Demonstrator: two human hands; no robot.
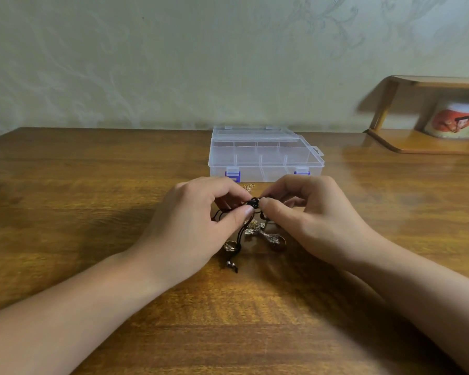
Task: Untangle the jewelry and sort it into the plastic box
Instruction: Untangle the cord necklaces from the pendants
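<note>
Hands meet above the table [92,185]: left hand [195,223] and right hand [306,212] pinch the black cord knot [253,203] between thumbs and forefingers. Forearms angle inward.

Wooden table [92,185]. Patterned wall [146,63] behind. Far right: wooden shelf [417,143] holding a blurred, possibly printed tin [454,120].
</note>
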